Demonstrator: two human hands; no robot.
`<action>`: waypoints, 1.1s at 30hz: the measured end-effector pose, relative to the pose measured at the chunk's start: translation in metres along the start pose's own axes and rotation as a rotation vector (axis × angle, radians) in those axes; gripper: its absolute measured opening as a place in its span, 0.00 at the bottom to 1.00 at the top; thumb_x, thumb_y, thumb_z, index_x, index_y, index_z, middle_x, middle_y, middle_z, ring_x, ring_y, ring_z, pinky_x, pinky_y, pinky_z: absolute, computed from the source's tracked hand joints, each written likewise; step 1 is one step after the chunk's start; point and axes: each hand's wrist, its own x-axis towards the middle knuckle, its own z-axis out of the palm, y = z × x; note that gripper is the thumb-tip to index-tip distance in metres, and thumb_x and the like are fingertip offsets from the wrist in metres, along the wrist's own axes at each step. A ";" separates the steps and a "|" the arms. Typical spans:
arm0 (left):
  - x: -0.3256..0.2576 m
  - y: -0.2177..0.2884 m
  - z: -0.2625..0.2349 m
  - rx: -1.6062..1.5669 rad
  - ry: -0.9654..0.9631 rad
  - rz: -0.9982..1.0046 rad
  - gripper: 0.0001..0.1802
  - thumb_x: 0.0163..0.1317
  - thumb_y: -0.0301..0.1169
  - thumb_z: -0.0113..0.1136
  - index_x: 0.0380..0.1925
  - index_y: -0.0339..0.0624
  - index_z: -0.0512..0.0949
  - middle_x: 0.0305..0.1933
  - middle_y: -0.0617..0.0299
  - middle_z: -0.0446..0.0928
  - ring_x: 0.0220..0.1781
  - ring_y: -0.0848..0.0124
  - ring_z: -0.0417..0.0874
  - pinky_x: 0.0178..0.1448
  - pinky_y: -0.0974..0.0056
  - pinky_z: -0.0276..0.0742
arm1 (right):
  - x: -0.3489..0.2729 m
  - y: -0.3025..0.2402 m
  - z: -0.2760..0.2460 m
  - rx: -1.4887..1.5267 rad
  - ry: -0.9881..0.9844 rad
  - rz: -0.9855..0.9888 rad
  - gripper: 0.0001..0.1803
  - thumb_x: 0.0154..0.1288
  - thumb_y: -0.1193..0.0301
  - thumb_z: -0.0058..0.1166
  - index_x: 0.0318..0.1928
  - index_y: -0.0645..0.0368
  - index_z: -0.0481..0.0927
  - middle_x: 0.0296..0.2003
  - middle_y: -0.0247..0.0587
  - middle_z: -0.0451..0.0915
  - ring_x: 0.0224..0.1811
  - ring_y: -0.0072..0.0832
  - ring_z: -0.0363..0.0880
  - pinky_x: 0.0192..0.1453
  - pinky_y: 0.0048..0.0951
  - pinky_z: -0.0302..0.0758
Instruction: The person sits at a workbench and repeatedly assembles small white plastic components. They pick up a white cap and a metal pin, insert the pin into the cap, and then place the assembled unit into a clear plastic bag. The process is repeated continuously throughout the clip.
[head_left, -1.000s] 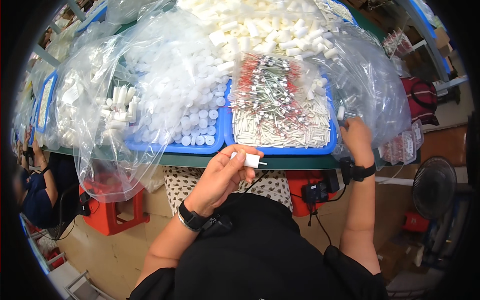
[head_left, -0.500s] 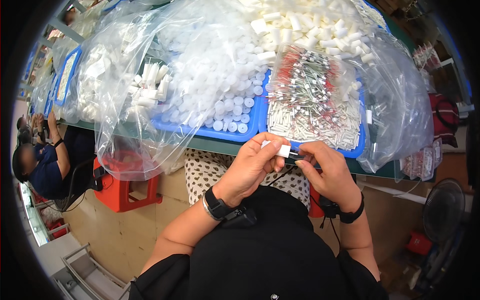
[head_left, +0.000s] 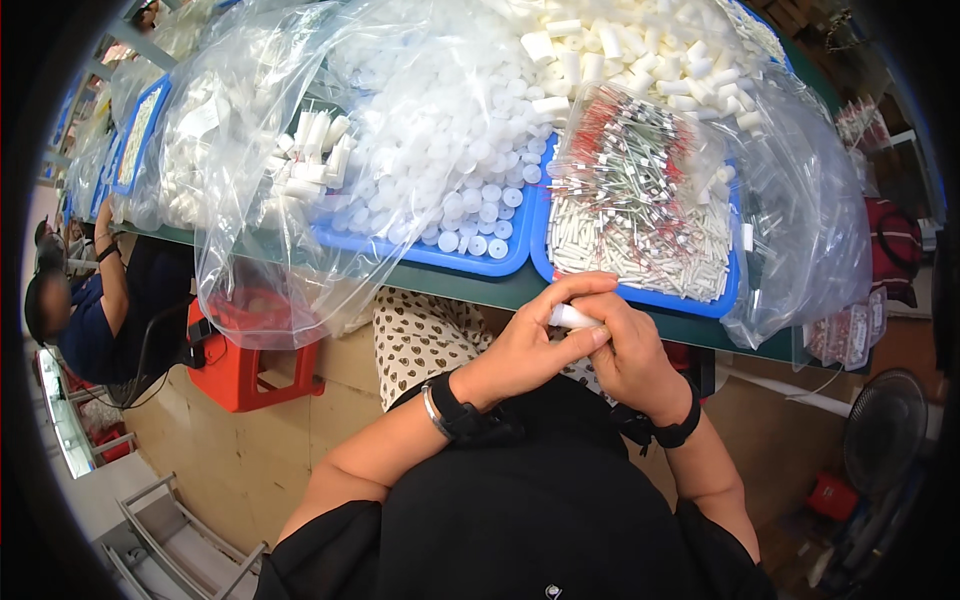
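A small white foam-like cylinder (head_left: 566,317) sits between my two hands, in front of the table edge. My left hand (head_left: 522,350) is closed on it, with the thumb along its near side and the index finger reaching over the far side. Against its other end my right hand (head_left: 636,358) is closed too, its fingers curled over and touching the left fingertips. The right hand and the left thumb hide part of the cylinder. Just beyond the hands is a blue tray (head_left: 672,302) with many short white tubes (head_left: 690,262) and a heap of red-and-white wired parts (head_left: 625,150).
Left of that, another blue tray (head_left: 470,264) holds translucent white discs (head_left: 465,205) under clear plastic (head_left: 270,200). Cream cylinders (head_left: 640,55) are piled behind. A red stool (head_left: 265,375) and a seated person (head_left: 90,310) are at left; a fan (head_left: 885,425) stands at right.
My hands have come together; the right one has moved left and closed over the white cylinder's end. The thin stem and dark piece seen at that end earlier are out of sight.
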 end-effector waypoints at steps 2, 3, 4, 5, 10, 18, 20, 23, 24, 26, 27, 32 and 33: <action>-0.001 -0.002 -0.002 -0.079 -0.030 -0.049 0.25 0.67 0.27 0.58 0.63 0.39 0.68 0.68 0.58 0.68 0.67 0.69 0.70 0.69 0.63 0.67 | 0.001 -0.001 0.004 0.009 0.006 -0.011 0.14 0.61 0.84 0.53 0.47 0.65 0.73 0.37 0.52 0.79 0.36 0.49 0.80 0.39 0.42 0.76; -0.002 -0.003 -0.003 -0.116 -0.042 -0.073 0.26 0.67 0.27 0.58 0.64 0.39 0.67 0.70 0.56 0.66 0.68 0.69 0.69 0.70 0.63 0.67 | 0.002 -0.001 0.006 0.016 0.009 -0.017 0.14 0.60 0.84 0.52 0.48 0.65 0.72 0.37 0.52 0.79 0.36 0.50 0.80 0.39 0.42 0.76; -0.002 -0.004 -0.004 -0.168 -0.013 -0.087 0.27 0.67 0.27 0.58 0.65 0.39 0.66 0.70 0.56 0.66 0.68 0.68 0.69 0.70 0.62 0.66 | 0.003 -0.001 0.008 0.023 0.013 -0.024 0.15 0.60 0.84 0.52 0.48 0.66 0.72 0.37 0.53 0.79 0.36 0.50 0.80 0.39 0.43 0.76; -0.001 -0.005 -0.004 -0.220 0.015 -0.101 0.28 0.67 0.27 0.58 0.66 0.39 0.65 0.70 0.55 0.66 0.69 0.68 0.69 0.71 0.62 0.66 | 0.005 0.001 0.009 -0.001 0.004 -0.014 0.15 0.60 0.84 0.53 0.48 0.65 0.71 0.37 0.52 0.78 0.36 0.50 0.80 0.39 0.43 0.76; 0.001 -0.004 -0.005 -0.579 0.091 -0.214 0.30 0.74 0.40 0.44 0.72 0.39 0.57 0.73 0.52 0.62 0.72 0.64 0.64 0.75 0.57 0.59 | 0.018 -0.005 0.008 -0.067 -0.016 0.058 0.17 0.62 0.79 0.57 0.50 0.65 0.70 0.35 0.50 0.76 0.36 0.51 0.78 0.38 0.42 0.75; 0.001 0.001 -0.005 -0.670 0.021 -0.221 0.29 0.75 0.40 0.36 0.71 0.37 0.57 0.74 0.54 0.59 0.72 0.62 0.64 0.74 0.55 0.62 | 0.015 0.007 0.007 -0.285 0.051 -0.115 0.13 0.59 0.74 0.61 0.44 0.63 0.76 0.29 0.45 0.76 0.30 0.42 0.78 0.33 0.38 0.74; -0.002 0.001 -0.006 -0.714 -0.007 -0.245 0.28 0.75 0.39 0.37 0.71 0.37 0.57 0.76 0.53 0.57 0.73 0.62 0.63 0.74 0.54 0.63 | 0.015 0.004 0.011 -0.318 0.061 -0.138 0.13 0.59 0.74 0.61 0.44 0.63 0.77 0.27 0.44 0.76 0.28 0.42 0.78 0.31 0.37 0.73; -0.004 0.005 -0.005 -0.707 0.031 -0.215 0.28 0.76 0.40 0.38 0.71 0.40 0.58 0.74 0.54 0.58 0.73 0.62 0.63 0.73 0.55 0.63 | 0.019 0.001 0.014 -0.374 0.027 -0.155 0.13 0.58 0.75 0.61 0.43 0.63 0.77 0.28 0.45 0.76 0.28 0.41 0.78 0.31 0.37 0.72; -0.004 0.004 -0.005 -0.706 0.060 -0.207 0.28 0.76 0.40 0.38 0.71 0.40 0.57 0.75 0.54 0.58 0.73 0.62 0.63 0.74 0.54 0.63 | 0.020 0.001 0.016 -0.366 0.036 -0.143 0.13 0.59 0.74 0.61 0.44 0.63 0.76 0.29 0.45 0.76 0.29 0.41 0.78 0.31 0.38 0.72; -0.001 0.001 -0.006 -0.703 0.118 -0.190 0.28 0.76 0.40 0.37 0.72 0.40 0.56 0.76 0.54 0.57 0.74 0.61 0.63 0.75 0.53 0.61 | 0.021 0.003 0.020 -0.350 0.054 -0.118 0.14 0.60 0.74 0.61 0.45 0.63 0.75 0.29 0.45 0.76 0.29 0.42 0.78 0.32 0.39 0.73; 0.000 0.000 -0.006 -0.731 0.124 -0.184 0.29 0.76 0.41 0.37 0.72 0.41 0.56 0.76 0.54 0.57 0.74 0.61 0.63 0.76 0.53 0.60 | 0.021 0.004 0.022 -0.309 0.066 -0.079 0.14 0.60 0.74 0.61 0.46 0.63 0.75 0.30 0.45 0.76 0.30 0.43 0.78 0.33 0.39 0.73; 0.000 -0.002 -0.012 -0.758 0.127 -0.202 0.30 0.76 0.43 0.34 0.73 0.41 0.55 0.76 0.55 0.57 0.74 0.63 0.62 0.76 0.55 0.58 | 0.018 0.001 0.028 -0.121 0.134 0.023 0.17 0.61 0.76 0.60 0.49 0.62 0.72 0.34 0.46 0.76 0.35 0.46 0.77 0.37 0.41 0.74; -0.002 -0.002 -0.012 -0.738 0.120 -0.206 0.30 0.76 0.42 0.35 0.73 0.41 0.56 0.76 0.55 0.57 0.74 0.63 0.62 0.76 0.56 0.58 | 0.018 0.000 0.027 -0.167 0.112 0.009 0.17 0.60 0.77 0.60 0.48 0.62 0.72 0.34 0.46 0.76 0.36 0.46 0.78 0.38 0.41 0.74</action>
